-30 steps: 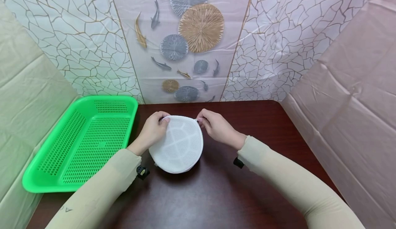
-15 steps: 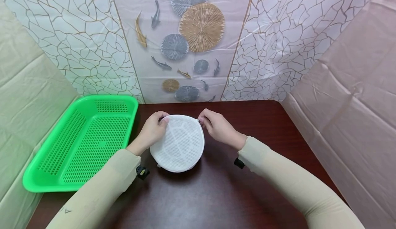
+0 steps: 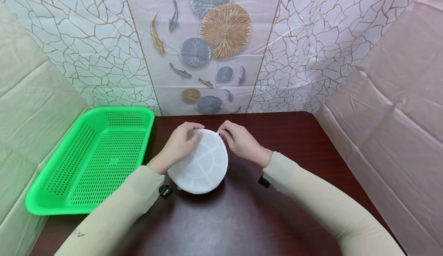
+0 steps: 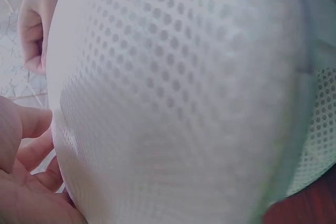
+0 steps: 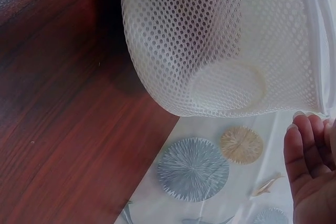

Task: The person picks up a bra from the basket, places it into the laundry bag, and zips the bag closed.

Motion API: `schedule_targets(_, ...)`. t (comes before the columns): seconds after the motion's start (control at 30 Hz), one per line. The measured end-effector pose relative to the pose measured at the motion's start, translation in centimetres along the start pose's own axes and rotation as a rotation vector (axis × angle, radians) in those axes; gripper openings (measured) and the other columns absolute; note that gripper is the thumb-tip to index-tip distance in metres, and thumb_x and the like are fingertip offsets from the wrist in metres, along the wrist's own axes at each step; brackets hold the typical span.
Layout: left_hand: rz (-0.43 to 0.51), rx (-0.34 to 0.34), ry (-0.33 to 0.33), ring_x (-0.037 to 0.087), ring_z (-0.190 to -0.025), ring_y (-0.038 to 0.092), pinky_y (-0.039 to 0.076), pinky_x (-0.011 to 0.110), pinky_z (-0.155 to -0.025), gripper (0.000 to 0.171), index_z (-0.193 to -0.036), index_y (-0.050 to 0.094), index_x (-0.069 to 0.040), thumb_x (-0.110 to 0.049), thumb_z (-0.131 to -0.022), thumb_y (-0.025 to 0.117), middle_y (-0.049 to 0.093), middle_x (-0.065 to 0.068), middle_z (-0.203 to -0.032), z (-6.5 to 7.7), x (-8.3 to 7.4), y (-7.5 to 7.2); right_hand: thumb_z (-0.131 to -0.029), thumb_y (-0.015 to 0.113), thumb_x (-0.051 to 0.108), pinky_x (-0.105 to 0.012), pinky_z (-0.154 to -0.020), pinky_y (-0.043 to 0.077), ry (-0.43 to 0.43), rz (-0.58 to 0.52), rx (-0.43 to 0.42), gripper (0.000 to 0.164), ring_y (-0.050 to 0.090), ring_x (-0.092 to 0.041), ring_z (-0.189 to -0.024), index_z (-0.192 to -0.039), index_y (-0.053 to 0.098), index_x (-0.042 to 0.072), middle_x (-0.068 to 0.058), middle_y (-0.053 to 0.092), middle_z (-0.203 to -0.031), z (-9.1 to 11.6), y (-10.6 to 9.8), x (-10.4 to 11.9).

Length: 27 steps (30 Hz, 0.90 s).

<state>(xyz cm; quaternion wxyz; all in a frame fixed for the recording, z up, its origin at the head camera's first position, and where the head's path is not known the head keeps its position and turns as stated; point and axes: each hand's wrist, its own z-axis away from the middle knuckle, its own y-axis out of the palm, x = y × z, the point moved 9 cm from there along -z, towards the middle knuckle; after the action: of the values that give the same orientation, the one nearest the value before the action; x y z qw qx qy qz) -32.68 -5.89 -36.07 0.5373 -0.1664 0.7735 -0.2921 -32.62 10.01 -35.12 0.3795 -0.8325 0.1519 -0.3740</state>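
Note:
A round white mesh laundry bag (image 3: 204, 167) with a zipped rim stands tilted on the dark table, its flat face turned up toward the head camera. My left hand (image 3: 180, 144) holds its upper left rim, thumb over the face and fingers behind the edge. At the upper right rim, my right hand (image 3: 242, 142) pinches a small zipper pull. Through the right wrist view I see the bag's rounded mesh side (image 5: 184, 40) and the right fingers (image 5: 302, 150) at its rim. The left wrist view is mostly filled by the mesh face (image 4: 168, 77).
A green plastic basket (image 3: 149, 133) with slotted walls stands on the left of the dark red wooden table (image 3: 287, 133). Patterned cloth (image 3: 225, 87) hangs behind the table, and plain cloth (image 3: 387, 94) closes off the right side.
My left hand has slid right along the bag's rim, closer to the right hand. My right hand has shifted slightly left, still at the zipper pull.

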Motion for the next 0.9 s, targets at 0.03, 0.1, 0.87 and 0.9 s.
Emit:
schedule_targets(0.03,-0.017,0.006,0.002,0.025,-0.115,0.051,0.038,0.042,-0.1,0.026,-0.119,0.066,-0.01,-0.019,-0.097,0.058,0.061,0.007,-0.119,0.0,-0.1,0.2,-0.1,0.053,0.012,-0.027,-0.064,0.047,-0.001,0.007,0.0,0.007,0.054,-0.009,-0.072,-0.098,0.059,0.013,-0.001,0.059,-0.084,0.0,0.0,0.1)
schedule_targets(0.1,-0.044,0.016,0.002,0.026,-0.116,0.05,0.036,0.044,-0.101,0.026,-0.12,0.066,-0.011,-0.02,-0.097,0.058,0.061,0.006,-0.12,0.0,-0.3,0.4,-0.1,0.053,0.012,-0.027,-0.064,0.046,-0.004,0.014,0.003,0.007,0.053,-0.008,-0.072,-0.098,0.059,0.014,0.001,0.059,-0.085,-0.1,0.1,0.3)
schedule_targets(0.87,-0.076,-0.074,0.037,0.027,-0.101,0.055,0.041,0.041,-0.092,0.011,-0.101,0.067,-0.005,-0.009,-0.094,0.059,0.063,0.009,-0.103,0.1,0.6,0.0,-0.1,0.05,0.01,-0.026,-0.067,0.049,0.022,0.024,0.068,0.009,0.059,-0.012,-0.075,-0.098,0.059,0.009,0.006,0.056,-0.083,0.3,1.4,0.5)
schedule_targets(0.9,-0.077,-0.076,0.037,0.027,-0.101,0.055,0.041,0.041,-0.092,0.011,-0.101,0.067,-0.005,-0.009,-0.094,0.059,0.063,0.009,-0.103,0.1,0.6,0.0,-0.1,0.05,0.01,-0.026,-0.067,0.048,0.02,0.025,0.069,0.009,0.059,-0.012,-0.075,-0.098,0.059,0.009,0.006,0.056,-0.083,0.3,1.4,0.6)
